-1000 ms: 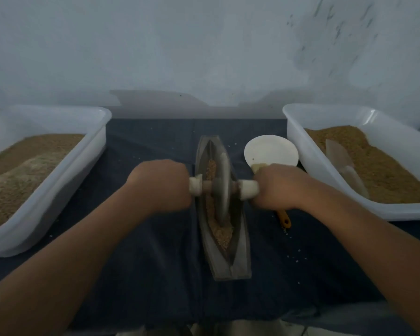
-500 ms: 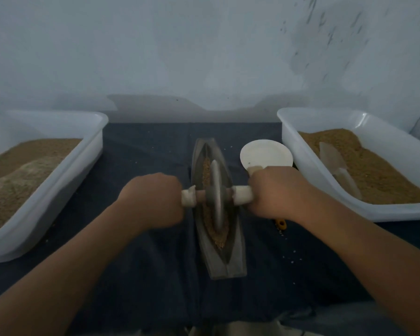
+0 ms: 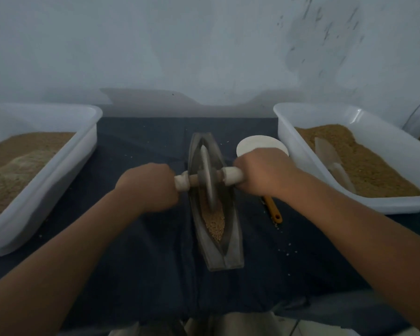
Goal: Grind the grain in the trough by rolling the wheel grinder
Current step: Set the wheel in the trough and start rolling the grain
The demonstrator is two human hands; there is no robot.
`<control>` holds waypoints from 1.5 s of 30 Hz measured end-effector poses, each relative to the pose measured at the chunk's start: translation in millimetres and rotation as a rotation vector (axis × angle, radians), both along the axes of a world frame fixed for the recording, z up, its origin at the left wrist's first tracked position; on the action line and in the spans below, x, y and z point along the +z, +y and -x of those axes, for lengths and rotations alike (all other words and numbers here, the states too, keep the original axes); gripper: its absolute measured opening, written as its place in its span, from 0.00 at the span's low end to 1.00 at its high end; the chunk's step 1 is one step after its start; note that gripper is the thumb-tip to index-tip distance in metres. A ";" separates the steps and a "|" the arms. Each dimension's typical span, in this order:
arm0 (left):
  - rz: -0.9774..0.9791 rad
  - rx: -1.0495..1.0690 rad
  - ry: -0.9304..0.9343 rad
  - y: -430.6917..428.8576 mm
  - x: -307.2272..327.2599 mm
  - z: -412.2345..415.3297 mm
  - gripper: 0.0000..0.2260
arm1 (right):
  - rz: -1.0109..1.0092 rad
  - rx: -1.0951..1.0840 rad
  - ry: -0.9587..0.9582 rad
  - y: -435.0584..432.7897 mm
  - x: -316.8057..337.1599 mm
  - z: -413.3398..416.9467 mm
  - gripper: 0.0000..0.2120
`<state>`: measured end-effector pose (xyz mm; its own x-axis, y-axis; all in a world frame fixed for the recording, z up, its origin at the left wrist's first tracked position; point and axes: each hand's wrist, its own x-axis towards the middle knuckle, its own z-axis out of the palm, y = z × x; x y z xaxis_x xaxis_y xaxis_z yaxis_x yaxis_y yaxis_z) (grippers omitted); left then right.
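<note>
A narrow boat-shaped grey trough [image 3: 230, 255] lies lengthwise on the dark cloth in the middle. Tan grain [image 3: 215, 223] fills its near half. The wheel grinder [image 3: 207, 175], a grey disc on a pale wooden axle, stands upright in the trough, slightly skewed. My left hand [image 3: 147, 187] grips the axle's left handle. My right hand [image 3: 264, 172] grips the right handle, which sits a little farther away than the left. The grain under the disc is hidden.
A white tub [image 3: 58, 166] of brown grain stands at the left. Another white tub [image 3: 383, 204] at the right holds grain and a clear scoop [image 3: 330, 156]. A white round dish [image 3: 257, 143] and an orange-handled tool [image 3: 274, 210] lie right of the trough. Loose grains dot the cloth.
The wheel rolled toward me at first, then back away along the trough to about its middle, both hands keeping hold. The axle now sits skewed, right end farther.
</note>
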<state>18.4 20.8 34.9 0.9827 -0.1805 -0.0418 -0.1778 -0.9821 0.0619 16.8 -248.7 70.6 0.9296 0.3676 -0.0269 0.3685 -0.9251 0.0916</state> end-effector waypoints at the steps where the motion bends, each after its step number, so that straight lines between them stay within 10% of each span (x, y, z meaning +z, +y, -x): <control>1: -0.021 -0.027 -0.014 3.1 -4.3 6.6 0.09 | 0.010 0.004 -0.010 -5.2 -5.6 9.4 0.11; 12: 0.029 0.085 -0.031 -9.4 22.6 -38.6 0.09 | 0.151 -0.141 -0.142 13.3 12.5 -58.1 0.06; 22: -0.124 -0.115 -0.074 3.8 5.1 16.9 0.10 | 0.046 -0.089 0.250 -38.5 -2.9 20.6 0.07; 30: -0.100 0.027 -0.081 -21.0 42.8 -43.2 0.10 | 0.065 -0.271 -0.022 -6.7 -14.0 -69.7 0.10; 38: -0.120 -0.138 -0.029 -0.6 17.9 24.6 0.09 | -0.043 -0.071 -0.070 -44.8 -32.7 27.0 0.18; 45: -0.089 0.012 -0.032 -14.8 39.7 -42.5 0.11 | 0.023 -0.197 -0.183 -12.3 -18.7 -59.0 0.07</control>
<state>60.9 6.0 74.5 0.9858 -0.1660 -0.0254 -0.1667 -0.9855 -0.0311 75.8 -261.0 51.9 0.9733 0.1804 0.1422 0.1569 -0.9743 0.1617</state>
